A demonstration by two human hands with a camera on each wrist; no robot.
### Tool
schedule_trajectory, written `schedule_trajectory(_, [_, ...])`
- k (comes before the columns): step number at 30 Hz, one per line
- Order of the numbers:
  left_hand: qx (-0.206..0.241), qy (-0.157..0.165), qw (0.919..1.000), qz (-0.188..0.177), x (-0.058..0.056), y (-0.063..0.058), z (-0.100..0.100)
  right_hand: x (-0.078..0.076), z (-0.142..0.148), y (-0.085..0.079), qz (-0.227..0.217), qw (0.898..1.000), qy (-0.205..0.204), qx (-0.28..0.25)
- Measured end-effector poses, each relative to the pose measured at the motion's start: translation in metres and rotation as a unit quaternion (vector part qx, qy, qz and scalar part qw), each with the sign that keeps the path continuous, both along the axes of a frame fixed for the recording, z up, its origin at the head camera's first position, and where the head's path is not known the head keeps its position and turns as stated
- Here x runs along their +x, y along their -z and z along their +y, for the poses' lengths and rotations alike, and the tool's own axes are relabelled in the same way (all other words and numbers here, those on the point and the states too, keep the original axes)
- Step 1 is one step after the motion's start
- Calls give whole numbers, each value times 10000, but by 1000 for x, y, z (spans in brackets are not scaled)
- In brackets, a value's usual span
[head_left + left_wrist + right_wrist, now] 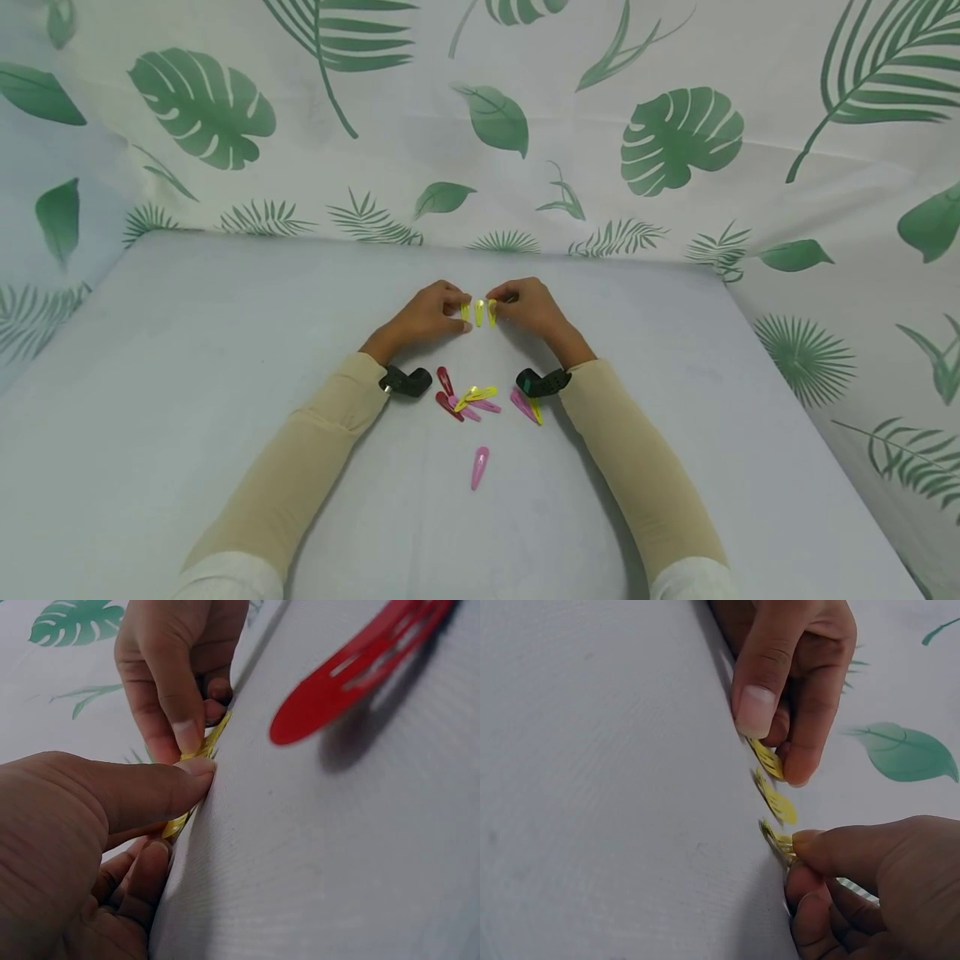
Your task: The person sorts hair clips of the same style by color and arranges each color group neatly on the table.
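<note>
Three yellow snap hair clips stand side by side in a short row on the table. My left hand (431, 315) holds the left yellow clip (465, 312) between thumb and finger, one near each end. The middle yellow clip (777, 799) lies untouched between the hands, its rounded end toward the backdrop. With thumb and fingertips my right hand (531, 308) pinches the right yellow clip (781, 841), partly covering it. In the left wrist view, a red hair clip (322, 701) looms close to the camera.
Nearer the body lies a loose pile of red, pink and yellow clips (480, 393). A pink clip (522, 405) and a yellow one overlap beside the right wrist camera. One pink clip (480, 468) lies alone in front. A leaf-print cloth (525, 200) hangs behind the table (300, 275).
</note>
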State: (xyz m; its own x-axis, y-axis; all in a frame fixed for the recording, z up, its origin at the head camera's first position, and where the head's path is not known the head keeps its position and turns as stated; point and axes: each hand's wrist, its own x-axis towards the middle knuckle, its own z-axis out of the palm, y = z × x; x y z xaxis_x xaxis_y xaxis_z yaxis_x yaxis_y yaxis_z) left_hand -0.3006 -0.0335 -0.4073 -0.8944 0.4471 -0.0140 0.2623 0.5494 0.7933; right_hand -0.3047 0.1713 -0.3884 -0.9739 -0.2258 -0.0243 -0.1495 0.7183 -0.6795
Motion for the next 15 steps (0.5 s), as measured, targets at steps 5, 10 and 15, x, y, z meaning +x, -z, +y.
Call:
schedule_trajectory(5, [-3,-20,10000,-69,-1,1,1,0,1,-1,-92,10000,34,2])
schedule_trajectory(10, [42,-25,10000,-76,0,-1,1,1,2,-3,-158,9998,96,-45])
schedule_trajectory(15, [20,-31,10000,-25,0,0,1,4,9,-6,-355,9993,111,-22])
